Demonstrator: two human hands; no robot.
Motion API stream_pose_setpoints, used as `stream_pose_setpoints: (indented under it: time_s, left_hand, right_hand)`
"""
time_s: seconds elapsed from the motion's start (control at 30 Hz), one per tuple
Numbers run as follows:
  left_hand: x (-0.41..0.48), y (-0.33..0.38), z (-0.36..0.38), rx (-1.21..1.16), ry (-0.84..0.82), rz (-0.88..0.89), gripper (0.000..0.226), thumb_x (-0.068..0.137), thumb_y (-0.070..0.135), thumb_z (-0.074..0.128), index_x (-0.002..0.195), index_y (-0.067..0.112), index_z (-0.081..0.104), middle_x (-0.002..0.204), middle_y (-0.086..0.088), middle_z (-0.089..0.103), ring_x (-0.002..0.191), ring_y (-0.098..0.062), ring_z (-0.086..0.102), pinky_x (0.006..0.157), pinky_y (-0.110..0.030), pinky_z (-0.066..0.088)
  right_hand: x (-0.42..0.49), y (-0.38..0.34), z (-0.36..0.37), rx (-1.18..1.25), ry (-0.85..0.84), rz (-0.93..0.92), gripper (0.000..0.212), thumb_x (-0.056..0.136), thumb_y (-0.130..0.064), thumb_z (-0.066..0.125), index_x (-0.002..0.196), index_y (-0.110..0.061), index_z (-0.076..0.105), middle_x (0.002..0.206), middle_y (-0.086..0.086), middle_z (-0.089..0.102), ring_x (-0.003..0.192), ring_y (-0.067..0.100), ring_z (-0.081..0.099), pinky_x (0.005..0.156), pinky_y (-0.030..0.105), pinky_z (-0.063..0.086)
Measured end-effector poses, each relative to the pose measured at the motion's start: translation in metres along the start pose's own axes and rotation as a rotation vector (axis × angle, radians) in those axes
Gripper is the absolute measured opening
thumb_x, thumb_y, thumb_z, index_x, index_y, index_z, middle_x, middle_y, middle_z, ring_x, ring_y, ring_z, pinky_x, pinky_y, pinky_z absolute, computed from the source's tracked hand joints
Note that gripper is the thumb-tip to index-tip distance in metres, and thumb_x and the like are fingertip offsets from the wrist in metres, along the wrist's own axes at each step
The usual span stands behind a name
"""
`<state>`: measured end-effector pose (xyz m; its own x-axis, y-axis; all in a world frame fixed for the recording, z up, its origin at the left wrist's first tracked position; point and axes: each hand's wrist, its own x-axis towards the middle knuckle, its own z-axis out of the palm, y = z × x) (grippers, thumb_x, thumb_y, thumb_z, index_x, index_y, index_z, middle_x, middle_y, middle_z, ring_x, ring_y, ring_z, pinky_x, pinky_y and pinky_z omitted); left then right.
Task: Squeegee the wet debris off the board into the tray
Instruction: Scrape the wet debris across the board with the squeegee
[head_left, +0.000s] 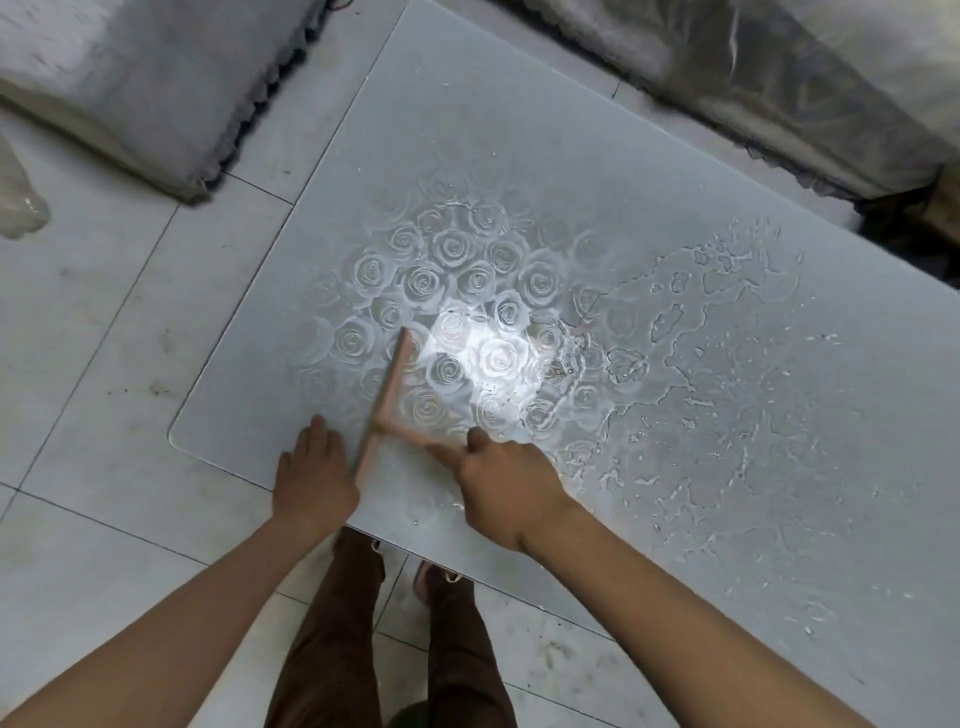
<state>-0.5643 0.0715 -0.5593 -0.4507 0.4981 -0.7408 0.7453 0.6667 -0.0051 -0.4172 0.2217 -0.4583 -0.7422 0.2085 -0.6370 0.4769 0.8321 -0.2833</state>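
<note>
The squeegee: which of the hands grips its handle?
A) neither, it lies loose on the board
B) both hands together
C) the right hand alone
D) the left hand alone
C: the right hand is curled round the handle of the squeegee, while the left hand rests with fairly straight fingers on the board beside the blade's near end.

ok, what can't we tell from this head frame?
Tray: not in head view, beyond the frame edges.
Squeegee handle end: hidden inside the right hand.
Board right side: cut off by frame edge.
Debris: too small to tell from water.
</note>
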Motion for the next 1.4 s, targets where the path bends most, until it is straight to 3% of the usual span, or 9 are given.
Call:
stream_pose_setpoints:
  time_s: [0.2,0.37,0.47,0.63,0.8,0.9,1.1,1.23,1.4]
  left_hand:
    - [-0.007,0.015,0.007,0.091,-0.023,0.019,0.053,0.092,0.019,0.043,0.142,0.008,0.03,0.158,-0.009,0.009,0.143,-0.023,0.018,0.11,-0.04,0.028]
    - [-0.008,0.027,-0.001,0.065,-0.065,0.015,0.051,0.092,0.017,0.043,0.141,0.008,0.031,0.152,-0.009,0.025,0.137,-0.023,0.028,0.109,-0.04,0.03]
    - [-0.009,0.029,-0.013,0.038,-0.078,0.003,0.054,0.09,0.018,0.048,0.141,0.009,0.032,0.15,-0.007,0.026,0.136,-0.023,0.03,0.109,-0.04,0.03]
    - [-0.013,0.026,-0.031,-0.012,-0.082,-0.037,0.052,0.089,0.017,0.049,0.139,0.01,0.035,0.144,-0.007,0.034,0.128,-0.026,0.042,0.101,-0.036,0.036]
    - [-0.008,0.008,-0.048,-0.054,-0.074,-0.128,0.061,0.092,0.016,0.044,0.148,0.005,0.022,0.152,-0.012,0.026,0.134,-0.029,0.036,0.106,-0.038,0.034]
    - [-0.001,-0.002,-0.06,-0.046,-0.049,-0.12,0.063,0.093,0.017,0.044,0.149,0.005,0.018,0.157,-0.013,0.019,0.139,-0.029,0.03,0.11,-0.039,0.031]
    - [0.008,-0.01,-0.075,-0.095,-0.075,-0.117,0.065,0.095,0.017,0.041,0.152,0.006,0.01,0.16,-0.011,0.005,0.146,-0.027,0.016,0.117,-0.038,0.021]
    - [0.017,-0.012,-0.084,-0.107,-0.087,-0.114,0.065,0.096,0.019,0.04,0.152,0.007,0.01,0.16,-0.01,0.004,0.146,-0.026,0.016,0.117,-0.038,0.02]
    - [0.033,-0.021,-0.104,-0.035,-0.064,-0.106,0.057,0.094,0.018,0.041,0.146,0.005,0.023,0.153,-0.012,0.023,0.136,-0.029,0.033,0.105,-0.037,0.033]
  right_hand:
    - [-0.037,0.073,0.025,0.146,0.015,0.116,0.067,0.087,-0.017,0.045,0.145,-0.044,0.026,0.101,0.007,0.051,0.092,0.034,0.061,0.068,0.034,0.044]
    - [-0.094,0.135,0.017,0.121,0.034,0.264,0.061,0.095,-0.024,0.037,0.143,-0.055,0.016,0.085,0.0,0.042,0.087,0.029,0.06,0.061,0.031,0.035]
    - [-0.096,0.124,0.0,-0.004,0.12,0.214,0.073,0.092,-0.018,0.039,0.143,-0.054,0.001,0.084,0.002,0.044,0.079,0.029,0.061,0.056,0.031,0.033]
    - [-0.015,0.064,-0.052,-0.017,0.234,0.033,0.075,0.088,-0.013,0.043,0.145,-0.052,0.013,0.071,-0.002,0.031,0.064,0.026,0.051,0.048,0.028,0.02]
    - [0.088,0.011,-0.067,-0.07,0.155,-0.071,0.049,0.091,-0.013,0.044,0.138,-0.028,0.046,0.103,0.006,0.058,0.089,0.025,0.06,0.065,0.029,0.036]
    - [0.084,0.025,-0.062,-0.005,0.109,-0.026,0.051,0.092,-0.018,0.045,0.141,-0.032,0.041,0.111,0.008,0.058,0.099,0.028,0.06,0.069,0.032,0.036]
    - [0.005,0.084,-0.077,0.009,-0.051,0.153,0.077,0.089,-0.014,0.04,0.144,-0.057,0.009,0.106,0.009,0.062,0.096,0.03,0.061,0.065,0.031,0.038]
    - [0.017,0.061,-0.107,-0.099,0.043,0.153,0.075,0.089,-0.011,0.04,0.148,-0.048,0.011,0.107,0.009,0.061,0.092,0.027,0.061,0.058,0.028,0.033]
    - [0.098,-0.007,-0.126,-0.084,0.165,0.015,0.051,0.091,-0.016,0.046,0.141,-0.021,0.036,0.117,0.011,0.058,0.105,0.03,0.059,0.071,0.032,0.03]
